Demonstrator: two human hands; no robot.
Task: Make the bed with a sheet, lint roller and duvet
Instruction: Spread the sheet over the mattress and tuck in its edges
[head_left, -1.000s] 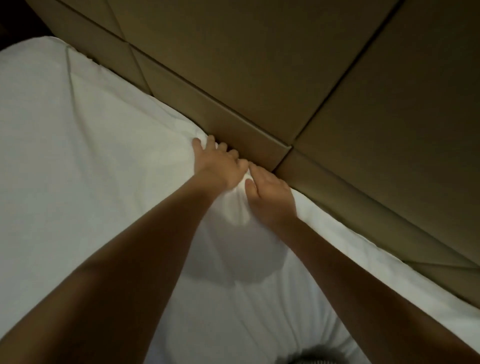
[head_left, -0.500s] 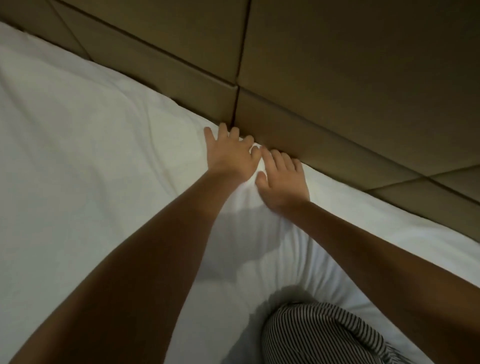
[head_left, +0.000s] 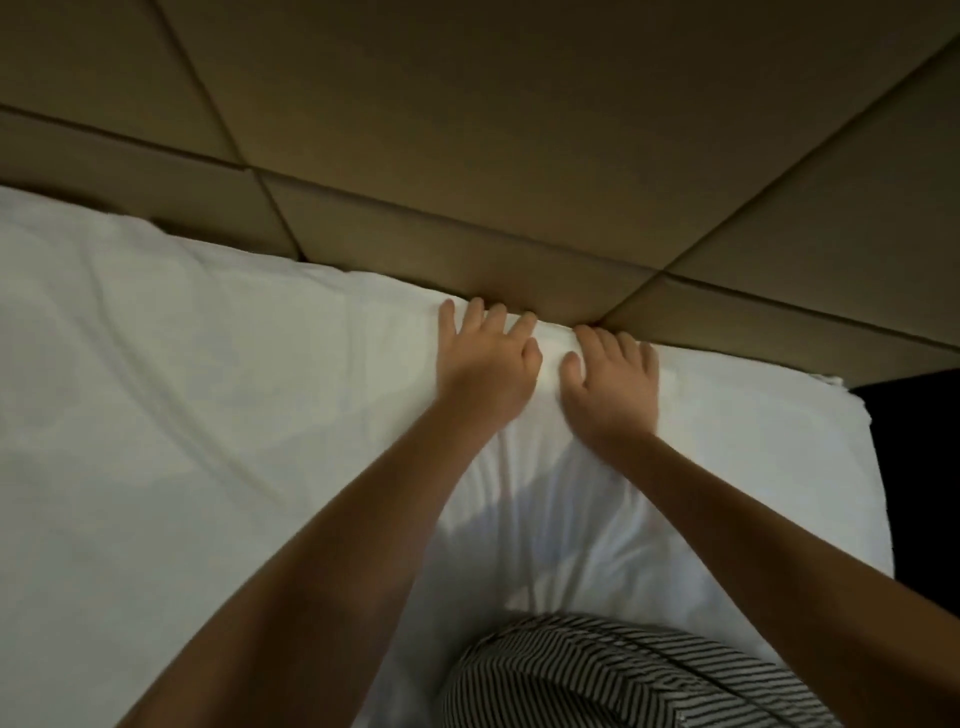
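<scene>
Head view: white sheet (head_left: 208, 415) spread over the mattress, reaching the padded headboard (head_left: 467, 156) at the far edge and the bed corner at the right. Mostly smooth at the left, with a few long soft folds; more creased in the near middle, between the two forearms. Pressed down at the far edge by left hand (head_left: 485, 364) and right hand (head_left: 613, 387), side by side, thumbs near but apart. Fingers of both hands straight and a little spread, flat on the cloth, grasping nothing; tips just at the seam between sheet and headboard. Impossible to tell whether tucked into that gap or only pressed on top.

Striped clothing (head_left: 623, 675) at the bottom, on the sheet, probably a knee on the bed. Dark space (head_left: 914, 467) beyond the right edge of the bed.

Judging from this: sheet step in hand and seemingly far along, smoothing or tucking along the headboard. No lint roller and no duvet in sight, so most likely both rolling and covering left to do.
</scene>
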